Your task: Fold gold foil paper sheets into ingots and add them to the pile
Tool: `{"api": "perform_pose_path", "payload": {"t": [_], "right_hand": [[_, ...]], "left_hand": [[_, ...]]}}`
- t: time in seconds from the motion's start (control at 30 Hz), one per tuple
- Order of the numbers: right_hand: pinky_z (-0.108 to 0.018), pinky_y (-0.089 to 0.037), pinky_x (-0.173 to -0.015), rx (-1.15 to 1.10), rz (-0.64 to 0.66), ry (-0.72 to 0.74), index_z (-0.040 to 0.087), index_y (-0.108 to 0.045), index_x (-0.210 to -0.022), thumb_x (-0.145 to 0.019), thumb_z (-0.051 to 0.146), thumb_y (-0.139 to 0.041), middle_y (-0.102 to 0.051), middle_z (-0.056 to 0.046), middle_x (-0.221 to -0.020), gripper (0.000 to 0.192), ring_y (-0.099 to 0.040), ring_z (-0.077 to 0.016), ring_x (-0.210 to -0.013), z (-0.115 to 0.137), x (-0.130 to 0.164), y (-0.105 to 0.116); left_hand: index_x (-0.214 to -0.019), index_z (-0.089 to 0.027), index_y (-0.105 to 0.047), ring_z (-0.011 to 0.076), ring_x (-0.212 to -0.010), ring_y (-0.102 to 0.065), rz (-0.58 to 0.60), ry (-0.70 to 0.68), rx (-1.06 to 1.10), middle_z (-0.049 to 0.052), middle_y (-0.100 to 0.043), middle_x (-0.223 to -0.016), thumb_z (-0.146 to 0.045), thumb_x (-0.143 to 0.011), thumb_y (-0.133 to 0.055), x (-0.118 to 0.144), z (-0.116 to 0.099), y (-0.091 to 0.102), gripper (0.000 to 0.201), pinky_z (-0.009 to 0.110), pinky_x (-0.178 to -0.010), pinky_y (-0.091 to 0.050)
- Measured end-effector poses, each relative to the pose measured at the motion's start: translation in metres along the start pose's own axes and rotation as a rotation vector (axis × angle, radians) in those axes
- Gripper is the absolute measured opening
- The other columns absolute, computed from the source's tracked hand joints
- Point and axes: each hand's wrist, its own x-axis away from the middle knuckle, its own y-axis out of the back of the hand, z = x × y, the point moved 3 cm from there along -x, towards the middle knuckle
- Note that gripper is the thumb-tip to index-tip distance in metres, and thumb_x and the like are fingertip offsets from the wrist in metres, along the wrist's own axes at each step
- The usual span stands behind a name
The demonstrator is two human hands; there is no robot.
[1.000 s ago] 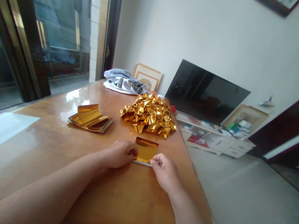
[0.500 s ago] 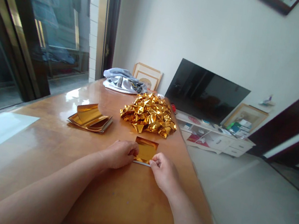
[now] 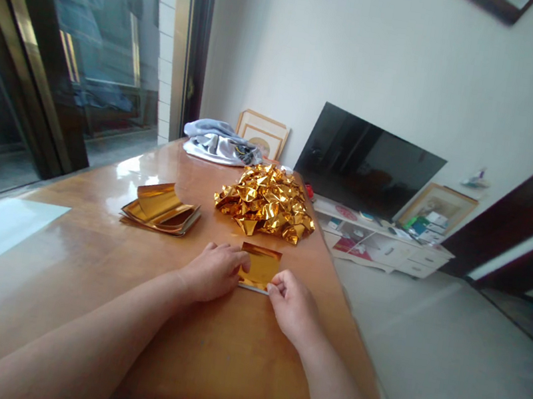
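1. Head view: a person's left hand (image 3: 213, 271) and right hand (image 3: 291, 304) meet over a gold sheet (image 3: 260, 267) on a wooden table (image 3: 84, 265).
2. Left hand lies curled, fingers pressing the sheet's left edge at 9 o'clock of the foil.
3. Right hand pinches the sheet's near right corner between thumb and fingers, at 5 o'clock of the foil.
4. Sheet lies flat near the table's right edge, its near edge showing a pale strip between the two hands.
5. Foil pile (image 3: 267, 202), crumpled and gold, sits at 12 o'clock from the sheet, near but apart from it.
6. Foil stack (image 3: 160, 207), flat with its top leaf curled up, rests at 10 o'clock from the hands, well apart.
7. Cloth (image 3: 219, 143), grey and bunched, lies at the table's far end, beyond the pile.
8. Frame (image 3: 262, 135) leans on the wall behind the cloth.
9. TV (image 3: 368, 164), dark, stands at 1 o'clock on a white cabinet (image 3: 381, 244).
10. Glass door (image 3: 42, 49) fills the side at 9 o'clock.
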Motion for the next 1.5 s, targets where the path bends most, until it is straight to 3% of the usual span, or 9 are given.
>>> {"api": "perform_pose_path", "payload": {"t": [0.1,0.3,0.63,0.77,0.87,0.97,1.07,1.23,1.5], "right_hand": [[-0.025,-0.035,-0.061,0.004,-0.004,0.008,0.025,-0.057,-0.083,-0.086,0.029,-0.057,-0.065,0.001,-0.078,0.005,-0.059,-0.0170,-0.074,-0.002,0.000,-0.002],[-0.025,-0.035,-0.061,0.013,-0.007,0.018,0.025,-0.057,-0.084,-0.086,0.027,-0.057,-0.064,0.001,-0.079,0.004,-0.058,-0.0170,-0.075,-0.002,-0.001,-0.002],[-0.027,-0.041,-0.067,-0.023,-0.058,0.038,0.024,-0.057,-0.081,-0.084,0.023,-0.054,-0.062,-0.001,-0.081,0.004,-0.058,-0.0187,-0.078,-0.013,0.000,-0.002],[-0.029,-0.046,-0.072,-0.079,-0.036,0.006,0.023,-0.063,-0.090,-0.088,0.023,-0.049,-0.066,-0.003,-0.086,0.014,-0.060,-0.0200,-0.082,-0.020,0.000,0.005],[-0.034,-0.047,-0.085,0.053,-0.033,0.089,0.021,-0.067,-0.105,-0.093,0.024,-0.045,-0.069,-0.008,-0.103,0.025,-0.060,-0.0228,-0.097,-0.004,0.008,0.020],[-0.041,-0.041,-0.103,0.229,0.061,0.226,0.022,-0.057,-0.136,-0.099,0.030,-0.040,-0.063,-0.010,-0.131,0.041,-0.052,-0.0263,-0.122,0.024,0.023,0.027],[-0.050,-0.032,-0.110,0.348,0.203,0.253,0.024,-0.047,-0.148,-0.102,0.041,-0.037,-0.052,-0.008,-0.148,0.050,-0.034,-0.0312,-0.142,0.041,0.038,0.022],[-0.059,-0.023,-0.112,0.438,0.250,0.209,0.026,-0.046,-0.149,-0.101,0.048,-0.037,-0.045,-0.006,-0.154,0.054,-0.020,-0.0362,-0.149,0.040,0.050,0.020],[-0.060,-0.022,-0.111,0.547,0.197,0.182,0.022,-0.056,-0.141,-0.100,0.044,-0.040,-0.049,-0.010,-0.150,0.050,-0.022,-0.0375,-0.149,0.026,0.053,0.038]], "left_hand": [[-0.098,-0.026,-0.067,0.0236,-0.096,-0.057,-0.025,-0.073,-0.055,0.004,-0.067,-0.101,-0.013,-0.084,-0.051,0.001,-0.005,0.002,0.025,0.036,-0.082,-0.035],[-0.096,-0.029,-0.073,0.0234,-0.096,-0.055,0.073,-0.277,-0.123,0.006,-0.061,-0.095,-0.020,-0.088,-0.058,0.005,-0.023,0.005,0.020,0.035,-0.080,-0.035],[-0.097,-0.032,-0.076,0.0228,-0.091,-0.055,0.132,-0.299,-0.157,0.006,-0.059,-0.092,-0.020,-0.088,-0.060,0.003,-0.022,0.001,0.022,0.034,-0.075,-0.034],[-0.099,-0.034,-0.076,0.0222,-0.088,-0.055,0.126,-0.299,-0.144,0.006,-0.059,-0.091,-0.021,-0.089,-0.059,0.003,-0.021,0.002,0.024,0.034,-0.074,-0.033],[-0.100,-0.035,-0.076,0.0227,-0.089,-0.056,0.114,-0.300,-0.137,0.006,-0.059,-0.091,-0.023,-0.089,-0.058,0.003,-0.021,0.001,0.024,0.034,-0.075,-0.033],[-0.102,-0.035,-0.076,0.0227,-0.091,-0.056,0.114,-0.305,-0.136,0.006,-0.060,-0.092,-0.026,-0.090,-0.058,0.003,-0.021,0.001,0.023,0.035,-0.076,-0.033],[-0.108,-0.036,-0.074,0.0219,-0.090,-0.056,0.123,-0.311,-0.137,0.006,-0.060,-0.093,-0.028,-0.092,-0.056,0.003,-0.021,0.002,0.026,0.035,-0.077,-0.033],[-0.103,-0.035,-0.076,0.0210,-0.085,-0.056,0.124,-0.311,-0.155,0.006,-0.061,-0.093,-0.027,-0.092,-0.056,0.004,-0.021,0.003,0.025,0.036,-0.077,-0.031],[-0.098,-0.035,-0.076,0.0210,-0.083,-0.056,0.108,-0.324,-0.174,0.005,-0.062,-0.092,-0.023,-0.089,-0.058,0.005,-0.022,0.004,0.023,0.036,-0.076,-0.029]]}}
